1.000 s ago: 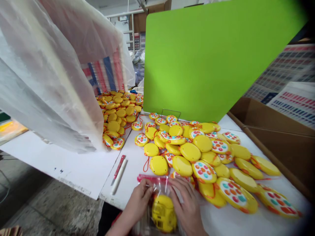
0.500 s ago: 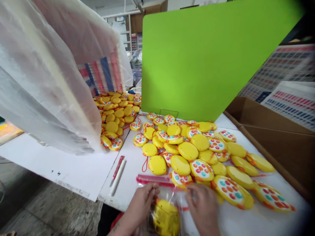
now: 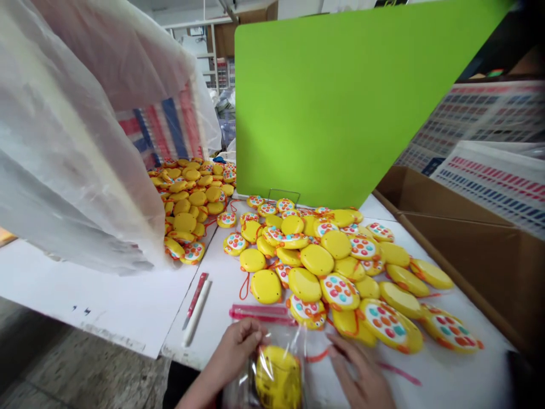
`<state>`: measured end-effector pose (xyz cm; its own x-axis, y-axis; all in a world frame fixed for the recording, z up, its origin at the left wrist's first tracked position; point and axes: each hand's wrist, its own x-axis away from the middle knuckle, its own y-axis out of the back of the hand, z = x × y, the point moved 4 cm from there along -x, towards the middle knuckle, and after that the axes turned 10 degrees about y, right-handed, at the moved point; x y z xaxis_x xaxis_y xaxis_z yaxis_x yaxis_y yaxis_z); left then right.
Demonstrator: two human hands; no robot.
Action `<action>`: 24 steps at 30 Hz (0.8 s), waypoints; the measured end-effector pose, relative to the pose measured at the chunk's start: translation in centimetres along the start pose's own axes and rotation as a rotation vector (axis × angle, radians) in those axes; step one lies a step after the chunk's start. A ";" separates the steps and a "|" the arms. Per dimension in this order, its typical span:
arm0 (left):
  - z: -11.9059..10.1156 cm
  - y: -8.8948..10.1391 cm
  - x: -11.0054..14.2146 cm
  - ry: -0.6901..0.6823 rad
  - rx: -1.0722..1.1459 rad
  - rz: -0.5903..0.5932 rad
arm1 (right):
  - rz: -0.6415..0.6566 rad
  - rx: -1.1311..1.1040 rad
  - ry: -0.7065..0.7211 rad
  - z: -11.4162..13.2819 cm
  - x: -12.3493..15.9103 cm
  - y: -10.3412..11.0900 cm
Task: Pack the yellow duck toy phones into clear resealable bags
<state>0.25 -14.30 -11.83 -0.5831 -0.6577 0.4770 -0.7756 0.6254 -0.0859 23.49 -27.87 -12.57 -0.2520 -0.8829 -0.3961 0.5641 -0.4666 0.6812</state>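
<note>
My left hand (image 3: 240, 347) pinches the edge of a clear plastic bag (image 3: 276, 335) at the table's front edge. Inside that bag sits a yellow oval toy (image 3: 279, 375), its plain side up. A red cord (image 3: 317, 358) runs from the bag's right side to the fingertips of my right hand (image 3: 360, 369), where thumb and forefinger come together on it. Just beyond the bag lies a pink plastic strip (image 3: 259, 312); whether it belongs to this bag I cannot tell. A second pink strip (image 3: 400, 373) shows to the right of my right hand.
A heap of yellow toys (image 3: 317, 260) with coloured dots covers the table ahead. More toys (image 3: 185, 221) spill from a whitish sack (image 3: 128, 227) at left. A red pen (image 3: 197, 295) and a white pen (image 3: 198, 312) lie left. Behind stands a green board (image 3: 340, 113); at right, a cardboard box (image 3: 460, 244).
My right hand has moved slightly away from the bag, and the red cord now stretches to its fingers. My left hand stays at the bag. The view has shifted slightly.
</note>
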 end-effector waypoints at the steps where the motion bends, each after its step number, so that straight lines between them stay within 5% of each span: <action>1: -0.1 -0.1 0.2 0.001 0.025 0.018 | 0.059 -0.132 -0.062 1.3 -0.9 -1.6; 6: 0.2 0.4 0.4 0.025 0.150 0.072 | 0.198 -0.529 -0.318 3.0 -2.3 -5.3; 14: 1.1 1.5 0.2 0.097 0.214 0.119 | 0.230 -0.656 -0.425 1.2 -1.7 -3.7; 19: 0.4 1.5 0.8 0.099 0.186 0.188 | 0.086 -0.789 -0.496 2.8 -2.2 -4.1; 24: 0.4 1.4 0.6 0.014 -0.009 0.074 | 0.140 -0.754 -0.527 3.5 -2.3 -4.3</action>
<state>-1.26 -14.01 -12.06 -0.6351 -0.6034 0.4822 -0.7283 0.6757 -0.1136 18.84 -24.00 -12.44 -0.3634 -0.9244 0.1164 0.9316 -0.3602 0.0482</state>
